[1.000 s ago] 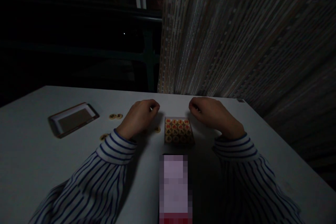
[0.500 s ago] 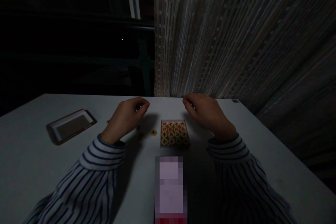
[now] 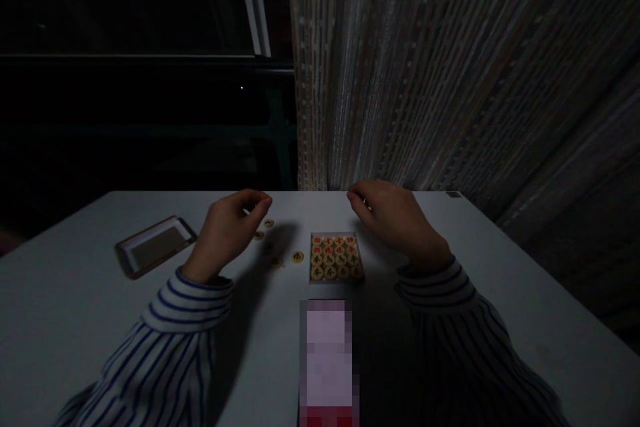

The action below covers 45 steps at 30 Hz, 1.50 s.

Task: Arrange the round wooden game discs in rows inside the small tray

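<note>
My left hand (image 3: 227, 230) hovers over the table, thumb and fingertips pinched together, with no object showing between them. On the right, my right hand (image 3: 395, 217) is held in a similar closed pinch beyond the box, and nothing shows in it. Between and below the hands sits a small square box (image 3: 363, 273) of round Chinese chess pieces in rows, red characters at the back and black ones in front. A loose chess piece (image 3: 297, 257) lies just left of the box. Several more pieces, one of them a chess piece (image 3: 269, 223), lie near my left hand, partly in shadow.
A shallow rectangular tray or lid (image 3: 157, 247) lies at the left on the white table (image 3: 65, 320). A blurred-out upright object (image 3: 327, 353) is in front of the box. A patterned curtain (image 3: 380, 67) hangs behind the table, beside a dark window. The light is dim.
My left hand has shifted left relative to the box, uncovering loose pieces beneath it. My right hand keeps nearly the same pose. The camera view has shifted slightly.
</note>
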### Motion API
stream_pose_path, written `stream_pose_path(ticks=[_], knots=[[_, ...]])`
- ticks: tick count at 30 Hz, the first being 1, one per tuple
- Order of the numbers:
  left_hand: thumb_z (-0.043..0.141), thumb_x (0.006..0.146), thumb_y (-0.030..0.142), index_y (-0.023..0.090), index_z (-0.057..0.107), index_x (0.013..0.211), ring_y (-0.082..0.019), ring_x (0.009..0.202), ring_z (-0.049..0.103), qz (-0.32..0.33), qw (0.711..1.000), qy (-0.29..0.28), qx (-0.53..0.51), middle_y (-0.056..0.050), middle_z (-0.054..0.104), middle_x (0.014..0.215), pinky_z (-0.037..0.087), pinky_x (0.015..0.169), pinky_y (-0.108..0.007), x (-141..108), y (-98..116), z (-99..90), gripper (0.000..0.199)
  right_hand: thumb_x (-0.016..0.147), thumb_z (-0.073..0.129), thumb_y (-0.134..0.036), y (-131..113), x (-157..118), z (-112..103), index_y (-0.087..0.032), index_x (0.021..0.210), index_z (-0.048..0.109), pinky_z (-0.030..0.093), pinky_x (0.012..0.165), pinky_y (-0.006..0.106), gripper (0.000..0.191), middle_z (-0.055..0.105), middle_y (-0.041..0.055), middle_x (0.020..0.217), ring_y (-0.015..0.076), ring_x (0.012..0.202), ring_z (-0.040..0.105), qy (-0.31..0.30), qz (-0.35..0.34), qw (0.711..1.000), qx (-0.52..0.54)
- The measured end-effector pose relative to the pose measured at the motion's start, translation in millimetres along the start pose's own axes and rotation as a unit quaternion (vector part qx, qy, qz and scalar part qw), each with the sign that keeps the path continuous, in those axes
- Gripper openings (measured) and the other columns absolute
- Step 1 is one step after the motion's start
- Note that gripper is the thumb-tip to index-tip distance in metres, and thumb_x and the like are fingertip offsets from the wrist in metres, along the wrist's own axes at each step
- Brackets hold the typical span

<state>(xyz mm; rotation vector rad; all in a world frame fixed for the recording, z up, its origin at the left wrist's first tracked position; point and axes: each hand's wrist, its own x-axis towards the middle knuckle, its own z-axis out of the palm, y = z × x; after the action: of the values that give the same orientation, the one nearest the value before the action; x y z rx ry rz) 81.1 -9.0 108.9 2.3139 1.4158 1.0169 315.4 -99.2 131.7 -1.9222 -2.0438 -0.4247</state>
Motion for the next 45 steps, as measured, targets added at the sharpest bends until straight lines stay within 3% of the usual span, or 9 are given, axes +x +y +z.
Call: stream_pose_path(ticks=[6, 9, 14, 21, 29, 45], knots=[[0.046, 0.077, 0.044, 0.017, 0.063, 0.086, -0.016, 0.074, 0.061, -0.016, 0.999, 0.028, -0.038, -0.004, 0.068, 0.085, 0.046, 0.068, -0.024, -10.5, -21.3, 14.7, 0.033, 0.091, 0.030, -0.028, -1.9, -0.4, 1.4, -0.016, 0.092, 0.058, 0.034, 0.070, 0.026, 0.030, 0.063, 0.0074, 0.088, 0.0178, 0.084, 0.055, 0.016, -0.023, 1.000, 0.002], [0.048, 0.075, 0.044, 0.016, 0.063, 0.081, -0.017, 0.071, 0.061, -0.036, 0.996, 0.049, -0.058, -0.004, 0.068, 0.077, 0.046, 0.064, -0.025, -16.4, -36.1, 25.2, 0.032, 0.090, 0.032, -0.027, -5.4, -0.8, 3.8, -0.016, 0.090, 0.058, 0.034, 0.070, 0.027, 0.029, 0.063, 0.0068, 0.087, 0.0174, 0.083, 0.055, 0.024, -0.037, 0.999, 0.004], [0.046, 0.077, 0.040, 0.016, 0.063, 0.083, -0.017, 0.071, 0.060, -0.066, 0.994, 0.047, -0.073, -0.005, 0.067, 0.078, 0.045, 0.066, -0.027, -29.3, -56.1, 42.8, 0.031, 0.090, 0.033, -0.026, -10.8, 0.5, 12.7, -0.016, 0.091, 0.059, 0.035, 0.071, 0.027, 0.027, 0.064, 0.0065, 0.087, 0.0172, 0.083, 0.056, 0.027, -0.061, 0.998, 0.010], [0.044, 0.080, 0.035, 0.016, 0.063, 0.096, -0.018, 0.082, 0.061, -0.063, 0.996, 0.021, -0.056, -0.007, 0.067, 0.091, 0.047, 0.075, -0.030, -42.5, -77.2, 61.8, 0.031, 0.088, 0.037, -0.027, -23.7, 6.1, 30.2, -0.017, 0.096, 0.060, 0.037, 0.075, 0.028, 0.027, 0.064, 0.0066, 0.093, 0.0175, 0.088, 0.055, -0.051, -0.089, 0.994, 0.043], [0.049, 0.077, 0.030, 0.014, 0.058, 0.107, -0.022, 0.096, 0.059, -0.030, 0.999, -0.042, -0.008, -0.011, 0.064, 0.105, 0.045, 0.087, -0.035, -44.7, -90.1, 77.6, 0.035, 0.089, 0.036, -0.030, -36.1, 6.5, 47.1, -0.018, 0.103, 0.060, 0.038, 0.077, 0.028, 0.031, 0.064, 0.0079, 0.096, 0.0178, 0.091, 0.056, -0.171, -0.144, 0.973, 0.052], [0.048, 0.080, 0.030, 0.017, 0.060, 0.104, -0.022, 0.093, 0.058, 0.003, 0.996, -0.077, 0.044, -0.009, 0.065, 0.098, 0.044, 0.085, -0.034, -41.2, -89.8, 81.1, 0.031, 0.089, 0.033, -0.031, -36.1, 6.7, 48.4, -0.019, 0.106, 0.058, 0.039, 0.076, 0.028, 0.033, 0.063, 0.0078, 0.099, 0.0182, 0.091, 0.056, -0.202, -0.143, 0.968, 0.043]])
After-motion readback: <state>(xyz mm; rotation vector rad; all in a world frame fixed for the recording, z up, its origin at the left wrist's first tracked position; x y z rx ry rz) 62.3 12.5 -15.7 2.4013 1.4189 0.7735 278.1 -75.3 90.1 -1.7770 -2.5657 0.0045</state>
